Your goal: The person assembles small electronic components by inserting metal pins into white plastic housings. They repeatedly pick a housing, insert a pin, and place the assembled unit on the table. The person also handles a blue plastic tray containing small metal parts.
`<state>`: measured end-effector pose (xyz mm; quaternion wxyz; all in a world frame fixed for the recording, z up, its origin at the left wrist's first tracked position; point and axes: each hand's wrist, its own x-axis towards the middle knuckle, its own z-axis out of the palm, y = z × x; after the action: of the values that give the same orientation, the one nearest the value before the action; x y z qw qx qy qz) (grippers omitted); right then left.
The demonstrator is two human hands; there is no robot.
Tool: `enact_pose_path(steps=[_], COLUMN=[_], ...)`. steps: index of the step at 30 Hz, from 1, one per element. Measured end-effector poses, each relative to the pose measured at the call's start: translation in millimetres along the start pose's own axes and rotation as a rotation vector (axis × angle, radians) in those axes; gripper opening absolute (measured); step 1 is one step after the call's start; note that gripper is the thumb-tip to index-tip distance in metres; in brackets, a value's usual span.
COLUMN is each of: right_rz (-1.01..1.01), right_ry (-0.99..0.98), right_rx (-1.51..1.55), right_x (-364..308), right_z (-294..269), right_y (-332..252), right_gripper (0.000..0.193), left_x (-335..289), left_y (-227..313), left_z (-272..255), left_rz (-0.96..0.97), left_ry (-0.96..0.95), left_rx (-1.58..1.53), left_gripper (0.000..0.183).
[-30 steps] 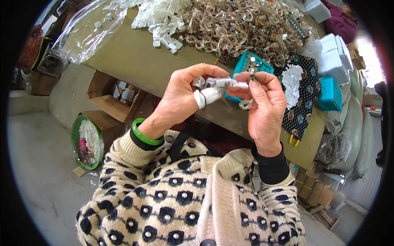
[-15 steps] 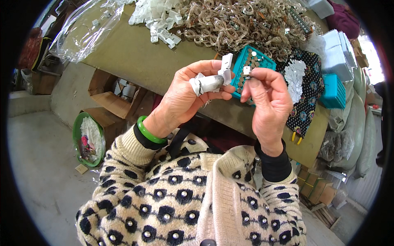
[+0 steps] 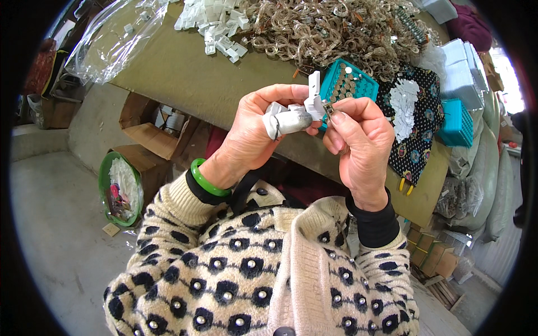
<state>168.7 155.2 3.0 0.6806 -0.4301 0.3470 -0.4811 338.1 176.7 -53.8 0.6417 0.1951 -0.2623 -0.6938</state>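
My left hand (image 3: 246, 129) is closed on a small white plastic case (image 3: 314, 101), whose hinged flap stands up. A whitish wrap (image 3: 288, 122) with a dark, smudged tip and a black band covers its thumb. My right hand (image 3: 367, 148) pinches a small part with a dark and metallic look (image 3: 329, 108) between thumb and fingertips, close beside the case. I cannot tell whether the two touch. Just beyond the hands lies a teal plastic tray (image 3: 367, 88) with several round, coin-like discs (image 3: 344, 88) in it.
A big heap of clear coiled cords (image 3: 325, 33) covers the table's far side. White plastic cases (image 3: 218, 28) are piled left of it. A dark patterned cloth (image 3: 417, 151) with white pieces (image 3: 404, 109) lies right, beside a teal basket (image 3: 455, 124). A green-rimmed basin (image 3: 106, 190) stands lower left.
My right hand has brought the small part left and slightly down to the white case, turning it so a darker side shows. My left hand has barely moved.
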Motion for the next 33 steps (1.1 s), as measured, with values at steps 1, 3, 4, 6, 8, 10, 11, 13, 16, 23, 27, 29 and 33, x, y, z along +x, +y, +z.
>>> enact_pose_path(steps=[1,3,4,6,8,10,11,13,16,23,27,29,33], right_rz=[0.016,0.055,0.056,0.058,0.024,-0.039,-0.083,-0.239,-0.53,-0.981,-1.116,-1.034,-0.432], right_ry=[0.009,0.037,0.024,0.004,0.007,0.009,0.011,0.008,0.0,-0.029,-0.023,0.013,0.08], right_rx=[0.008,0.018,-0.007,-0.057,-0.194,-0.325,-0.395,-0.536,-0.762,-1.131,-1.154,-1.089,-0.531], right_x=[0,0,-1,-3,-5,-5,-5,-3,-1,-1,8,11,6], right_z=[1,2,3,5,6,8,8,9,9,9,5,3,3], right_y=[0,0,0,-1,-1,1,3,8,15,27,28,27,27], right_gripper=[0.007,0.007,0.007,0.007,0.006,0.005,0.005,0.008,0.014,0.032,0.027,0.026,0.015], left_x=[1,0,-1,-2,-2,-1,0,1,-1,-4,-5,-5,-8], left_y=[-1,-2,-2,-4,-5,-5,-5,-4,-3,-2,-2,1,10], left_z=[0,1,1,4,6,7,7,8,11,20,25,24,19], left_rz=[0.025,0.048,0.07,0.095,0.117,0.14,0.127,0.131,0.128,0.246,0.227,0.089,-0.087], left_ry=[-0.015,-0.008,-0.019,0.024,0.063,0.102,0.126,0.151,0.169,0.304,0.323,0.298,0.208], left_rx=[0.018,0.069,0.074,0.111,0.099,0.062,0.077,0.108,0.065,0.447,0.495,0.143,-0.106], left_gripper=[0.03,0.029,0.028,0.028,0.029,0.031,0.03,0.029,0.026,0.019,0.018,0.016,0.013])
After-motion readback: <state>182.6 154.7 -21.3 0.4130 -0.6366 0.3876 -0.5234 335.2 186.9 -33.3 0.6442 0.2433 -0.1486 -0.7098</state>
